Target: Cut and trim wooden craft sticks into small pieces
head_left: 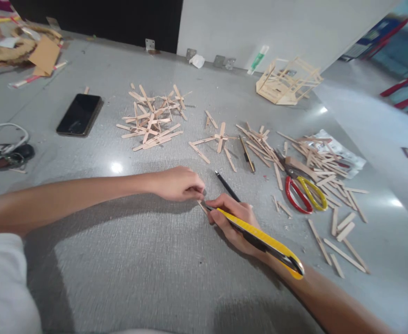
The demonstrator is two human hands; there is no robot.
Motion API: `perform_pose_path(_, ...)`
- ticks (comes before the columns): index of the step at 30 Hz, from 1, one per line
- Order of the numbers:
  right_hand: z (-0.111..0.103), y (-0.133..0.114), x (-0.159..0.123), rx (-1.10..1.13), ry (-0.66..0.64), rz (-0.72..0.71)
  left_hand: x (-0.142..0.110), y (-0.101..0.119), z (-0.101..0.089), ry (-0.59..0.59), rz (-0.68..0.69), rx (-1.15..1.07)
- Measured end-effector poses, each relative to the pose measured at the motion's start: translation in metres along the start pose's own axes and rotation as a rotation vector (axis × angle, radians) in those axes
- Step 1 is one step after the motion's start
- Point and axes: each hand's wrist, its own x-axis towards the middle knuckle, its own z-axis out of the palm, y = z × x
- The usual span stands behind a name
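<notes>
My right hand (233, 220) is closed around a yellow utility knife (263, 239), its blade end pointing up and left toward my other hand. Closed in a pinch, my left hand (179, 183) is at the tip of a small wooden stick (202, 207) lying on the grey tabletop (137, 273). The knife's tip is beside this stick; whether the blade touches it is too small to tell. Just beyond my right hand lies a black pen (227, 186), partly hidden by the fingers.
Crossed stick pieces (151, 120) are heaped ahead, near a single star-shaped stick piece (221, 137). Scissors with red and yellow handles (304, 192) lie right, beside loose sticks (329, 167). A stick frame (285, 83) stands at the back; a phone (79, 114) lies left.
</notes>
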Motion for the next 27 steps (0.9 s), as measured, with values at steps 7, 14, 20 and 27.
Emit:
perform_pose_path(7,0.001,-0.005,0.002,0.017,0.021,0.029,0.000,0.003,-0.001,-0.025,0.008,0.004)
perform_pose_path(14,0.001,-0.009,0.006,-0.054,0.043,-0.059,0.001,0.000,-0.001,-0.019,0.029,0.011)
perform_pose_path(20,0.003,-0.011,0.007,-0.074,0.032,-0.075,0.001,0.001,0.001,0.007,0.021,0.015)
perform_pose_path(27,-0.001,-0.012,0.009,-0.092,-0.039,-0.100,0.002,0.000,0.000,0.007,-0.007,-0.040)
